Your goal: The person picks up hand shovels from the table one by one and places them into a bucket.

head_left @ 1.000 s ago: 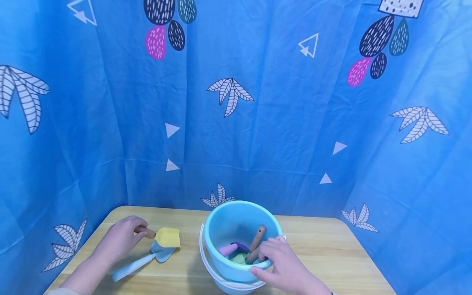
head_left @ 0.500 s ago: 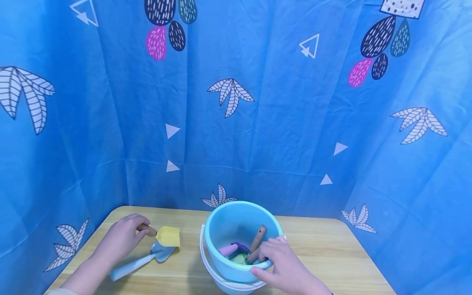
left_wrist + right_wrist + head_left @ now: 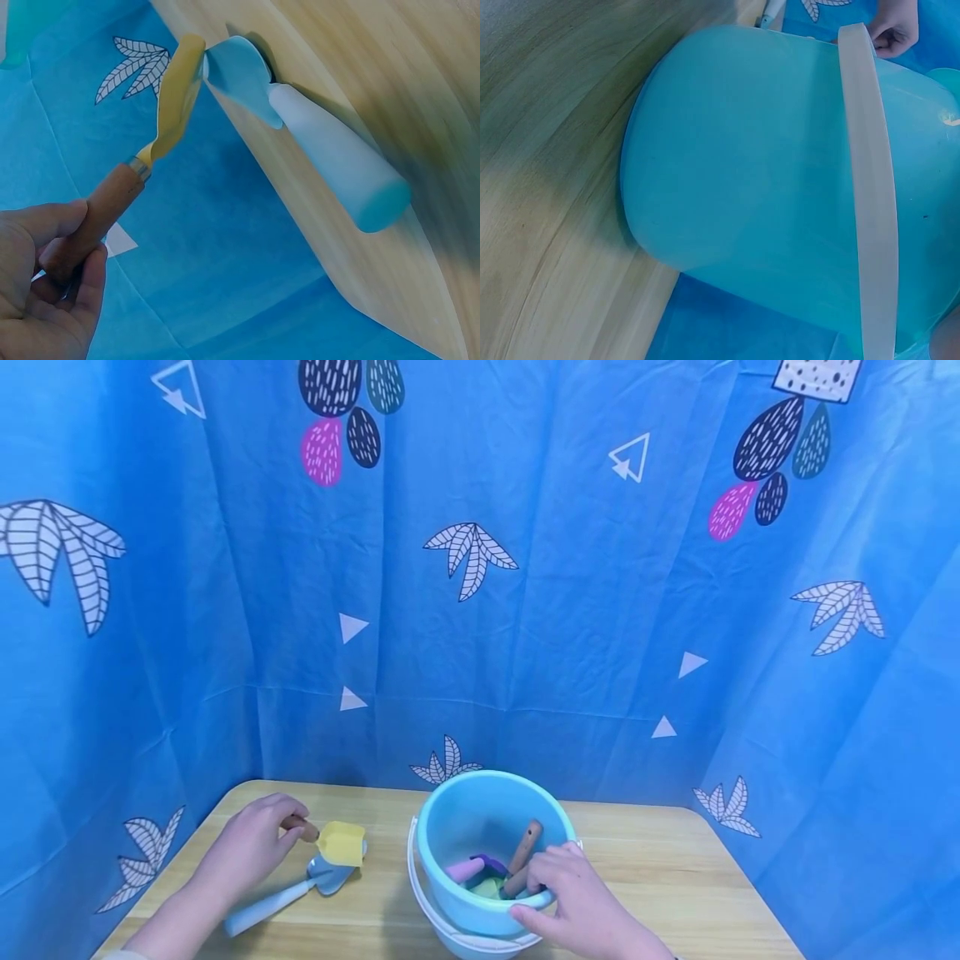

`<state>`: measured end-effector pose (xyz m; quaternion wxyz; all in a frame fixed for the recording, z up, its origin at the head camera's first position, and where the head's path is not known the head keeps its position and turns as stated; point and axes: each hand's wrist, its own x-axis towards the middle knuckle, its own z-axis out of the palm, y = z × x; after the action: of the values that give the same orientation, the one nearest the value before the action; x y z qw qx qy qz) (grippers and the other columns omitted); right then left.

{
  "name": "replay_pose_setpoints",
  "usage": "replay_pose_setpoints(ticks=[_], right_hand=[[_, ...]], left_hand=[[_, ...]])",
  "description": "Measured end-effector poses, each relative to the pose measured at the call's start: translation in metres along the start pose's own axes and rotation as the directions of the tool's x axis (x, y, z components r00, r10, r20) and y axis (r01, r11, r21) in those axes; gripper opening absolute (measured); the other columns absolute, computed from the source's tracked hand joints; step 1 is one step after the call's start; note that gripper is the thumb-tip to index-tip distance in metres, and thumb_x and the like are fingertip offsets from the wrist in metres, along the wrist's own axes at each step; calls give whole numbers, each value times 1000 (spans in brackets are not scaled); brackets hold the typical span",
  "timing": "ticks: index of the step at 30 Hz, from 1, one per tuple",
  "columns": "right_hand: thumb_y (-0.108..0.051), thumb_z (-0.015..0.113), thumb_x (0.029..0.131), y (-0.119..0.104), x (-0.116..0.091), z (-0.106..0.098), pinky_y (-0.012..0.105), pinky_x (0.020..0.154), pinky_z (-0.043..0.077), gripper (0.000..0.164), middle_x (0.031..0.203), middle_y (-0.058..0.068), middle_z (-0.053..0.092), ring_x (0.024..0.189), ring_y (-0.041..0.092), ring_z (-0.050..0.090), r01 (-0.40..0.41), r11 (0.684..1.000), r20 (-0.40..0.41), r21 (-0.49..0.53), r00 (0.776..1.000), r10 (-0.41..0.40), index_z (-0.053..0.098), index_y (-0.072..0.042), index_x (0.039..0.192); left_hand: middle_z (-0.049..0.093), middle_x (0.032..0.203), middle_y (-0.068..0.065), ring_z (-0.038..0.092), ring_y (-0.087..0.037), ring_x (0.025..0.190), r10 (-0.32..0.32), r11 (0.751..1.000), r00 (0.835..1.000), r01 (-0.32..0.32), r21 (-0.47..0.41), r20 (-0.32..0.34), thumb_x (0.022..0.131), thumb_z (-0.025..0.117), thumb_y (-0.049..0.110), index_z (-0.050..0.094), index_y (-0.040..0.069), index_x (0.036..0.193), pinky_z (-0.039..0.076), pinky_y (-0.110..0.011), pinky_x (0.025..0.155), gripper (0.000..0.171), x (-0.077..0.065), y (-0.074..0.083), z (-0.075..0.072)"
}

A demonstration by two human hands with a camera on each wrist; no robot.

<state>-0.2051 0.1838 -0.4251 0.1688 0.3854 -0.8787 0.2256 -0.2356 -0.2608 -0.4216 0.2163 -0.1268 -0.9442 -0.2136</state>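
The light blue bucket stands on the wooden table, and the right hand grips its rim on the near right side — fingers curled over into it, thumb outside. To the left of the bucket, the left hand pinches the brown wooden handle of a yellow shovel between thumb and fingers; the shovel's blade points towards the bucket. Also left of the bucket, a blue trowel with a pale blue handle lies on the table, its blade towards the bucket and partly behind the yellow one in the head view — whether the two blades touch, I cannot tell.

Inside the bucket are a lilac handle next to a purple piece, two brown handles on the right, and a pale green piece at the bottom. The bucket's white carrying handle hangs down around its outside. Behind the bucket, beyond the table, hangs a blue curtain printed with leaves, triangles and drops.
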Motion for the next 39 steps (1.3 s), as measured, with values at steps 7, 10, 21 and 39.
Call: replay_pose_setpoints(ticks=[7,10,21,39], right_hand=[[-47,67,94,-2,0,1,29,76,29,28,89,-30,53,84,-2,45,-14,1000,9,5,1000,14,46,-33,80],[-47,67,94,-2,-1,1,29,77,29,28,89,-30,52,85,-2,44,-19,1000,10,7,1000,19,46,-33,80],[-47,66,94,-3,-1,1,28,77,30,27,92,-31,55,85,-2,44,-35,999,18,5,999,35,46,-34,81],[-46,67,94,0,-2,2,27,76,29,28,87,-31,51,83,-3,43,-19,1000,5,-5,1000,19,45,-34,81]], left_hand=[[66,84,9,65,-16,81,-8,1000,1000,8,-30,22,81,82,7,70,12,92,55,-47,76,17,0,6,-3],[65,82,11,64,-13,80,-8,999,1000,10,-39,30,81,82,7,69,14,91,55,-46,76,18,1,9,-5],[63,80,11,61,-11,78,38,999,999,-37,-27,32,81,81,3,66,16,88,54,-42,73,21,9,27,-21],[64,84,10,62,-15,82,102,995,995,-102,-16,-5,81,80,0,68,16,86,55,-44,74,20,17,59,-48]])
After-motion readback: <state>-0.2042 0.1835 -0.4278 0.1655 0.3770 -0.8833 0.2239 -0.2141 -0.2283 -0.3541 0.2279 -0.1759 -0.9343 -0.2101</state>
